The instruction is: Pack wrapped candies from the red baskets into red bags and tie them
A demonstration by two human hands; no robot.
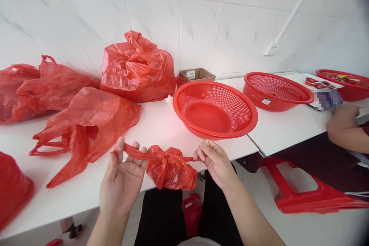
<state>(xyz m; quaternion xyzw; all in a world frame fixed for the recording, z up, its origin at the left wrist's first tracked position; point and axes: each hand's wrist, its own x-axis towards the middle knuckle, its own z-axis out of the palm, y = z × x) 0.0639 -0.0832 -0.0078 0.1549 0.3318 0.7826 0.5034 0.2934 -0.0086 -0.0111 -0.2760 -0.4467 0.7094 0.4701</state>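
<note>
A small red plastic bag [172, 169], bunched and tied at its top, hangs at the table's front edge above my lap. My left hand [123, 177], palm up, has one of its handle strips drawn across the fingers and gripped at the tips. The opposite strip is pinched between thumb and fingers of my right hand [213, 161]. Both strips look taut, with the knot between them. Beyond my hands lies a large red colander [215, 109]. A loose, flattened red plastic bag [100, 117] rests left of them. What the tied bag holds cannot be made out.
Filled red bags [137, 71] line the wall and left side. A cardboard box [197, 74] sits behind the colander. Rightward are a second colander [273, 90], a third basin [346, 84] with items, and a co-worker's arm [346, 127]. A red stool [300, 188] stands below.
</note>
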